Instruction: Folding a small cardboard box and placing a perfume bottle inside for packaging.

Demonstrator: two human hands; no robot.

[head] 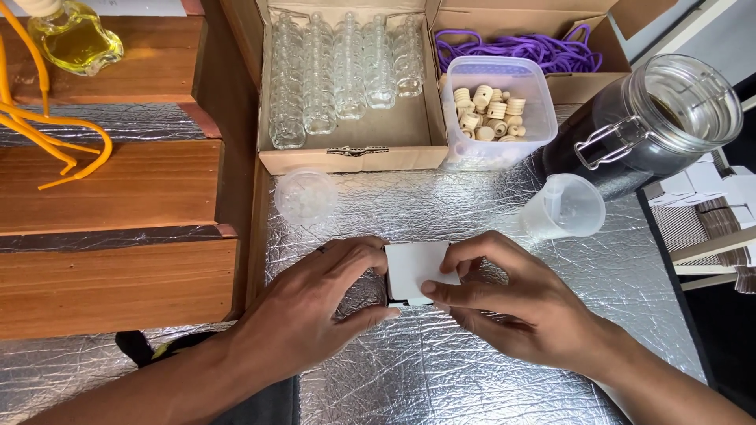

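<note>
You have the small white cardboard box (pixel 417 271) pinched between both hands, low over the crinkled silver foil mat (pixel 441 370): your left hand (pixel 315 307) closes on its left edge with thumb below and fingers above, and your right hand (pixel 504 303) clamps the right edge, the thumb pressed flat across the lower corner. The card looks thin, so pressing hard with that thumb could crease a panel or buckle a flap, and uneven pressure from the two sides could twist it out of square. Mind what stands just behind your knuckles. The clear plastic measuring cup (pixel 567 206) lies tipped on its side near your right hand, and a lifted wrist could send it rolling toward the dark glass clip-top jar (pixel 646 126). The small round clear lid (pixel 305 197) sits near your left fingers and would skid easily on foil.
</note>
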